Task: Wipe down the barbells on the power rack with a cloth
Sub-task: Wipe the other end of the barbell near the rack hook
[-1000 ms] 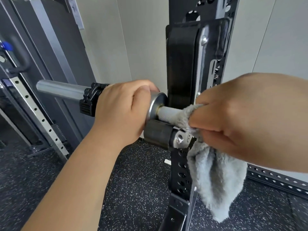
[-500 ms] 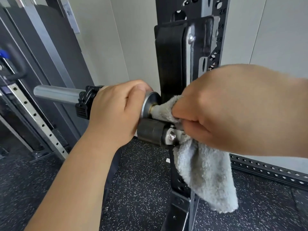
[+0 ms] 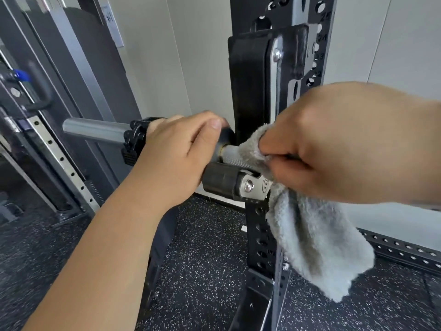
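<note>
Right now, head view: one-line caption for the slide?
Left hand grips the barbell sleeve; right hand holds a grey cloth on the knurled shaft at the rack upright.

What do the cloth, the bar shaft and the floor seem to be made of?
The cloth looks like soft grey microfibre, by its fluffy pile. The bar shaft seems bare matte steel, with fine knurling. The floor is probably rubber: matte black with white flecks.

- A gym is indicated by a black rack upright (image 3: pixel 261 237) punched with numbered holes.
- A steel barbell (image 3: pixel 95 131), fitted with a black collar (image 3: pixel 133 142), is carried on a padded hook (image 3: pixel 248 91) on that upright.
- The floor (image 3: pixel 202 247) is covered in speckled black rubber.
- A perforated machine rail (image 3: pixel 59 158) is seen at the left.
</note>
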Action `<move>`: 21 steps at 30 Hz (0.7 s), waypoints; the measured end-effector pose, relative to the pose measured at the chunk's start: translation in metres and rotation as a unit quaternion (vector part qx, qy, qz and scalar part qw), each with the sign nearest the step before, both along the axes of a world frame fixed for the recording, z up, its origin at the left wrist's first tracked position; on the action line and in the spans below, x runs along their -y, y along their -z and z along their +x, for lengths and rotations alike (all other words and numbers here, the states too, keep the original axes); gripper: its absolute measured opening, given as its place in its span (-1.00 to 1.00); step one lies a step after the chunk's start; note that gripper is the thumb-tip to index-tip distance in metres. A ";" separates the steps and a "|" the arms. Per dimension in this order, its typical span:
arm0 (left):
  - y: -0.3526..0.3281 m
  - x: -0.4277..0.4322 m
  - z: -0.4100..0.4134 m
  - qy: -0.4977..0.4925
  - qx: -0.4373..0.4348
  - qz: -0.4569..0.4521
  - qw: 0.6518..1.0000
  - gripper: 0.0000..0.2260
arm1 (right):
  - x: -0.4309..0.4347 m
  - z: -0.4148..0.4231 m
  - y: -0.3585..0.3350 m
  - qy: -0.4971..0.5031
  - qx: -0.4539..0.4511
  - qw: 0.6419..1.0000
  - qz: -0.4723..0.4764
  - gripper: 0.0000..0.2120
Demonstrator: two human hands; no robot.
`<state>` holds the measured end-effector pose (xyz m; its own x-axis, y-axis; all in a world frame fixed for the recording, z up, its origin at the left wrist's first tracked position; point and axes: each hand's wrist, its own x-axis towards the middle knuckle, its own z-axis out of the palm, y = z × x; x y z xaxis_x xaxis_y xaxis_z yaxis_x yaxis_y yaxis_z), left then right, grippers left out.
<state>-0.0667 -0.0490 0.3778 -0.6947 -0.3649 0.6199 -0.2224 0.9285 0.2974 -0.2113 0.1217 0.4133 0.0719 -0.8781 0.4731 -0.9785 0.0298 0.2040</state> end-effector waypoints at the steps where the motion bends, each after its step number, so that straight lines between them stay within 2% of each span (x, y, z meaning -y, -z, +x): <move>1: -0.001 -0.002 0.001 -0.003 -0.003 0.002 1.000 -0.56 | -0.001 0.001 -0.003 0.002 -0.023 1.000 0.009 -0.71; 4: -0.004 -0.004 0.004 -0.001 -0.007 0.010 1.000 -0.60 | -0.009 -0.004 -0.004 -0.036 -0.059 0.997 -0.016 -0.67; 9: -0.018 -0.016 0.002 0.019 -0.002 0.117 0.993 -0.59 | -0.007 -0.010 -0.003 -0.042 -0.043 0.998 -0.002 -0.68; 13: -0.016 -0.023 -0.007 0.010 0.026 0.149 0.988 -0.75 | 0.005 -0.013 -0.006 -0.052 -0.018 0.998 0.007 -0.68; 21: -0.014 -0.027 -0.005 0.018 0.017 0.180 0.983 -0.76 | 0.008 -0.019 -0.005 -0.044 0.013 0.999 0.012 -0.65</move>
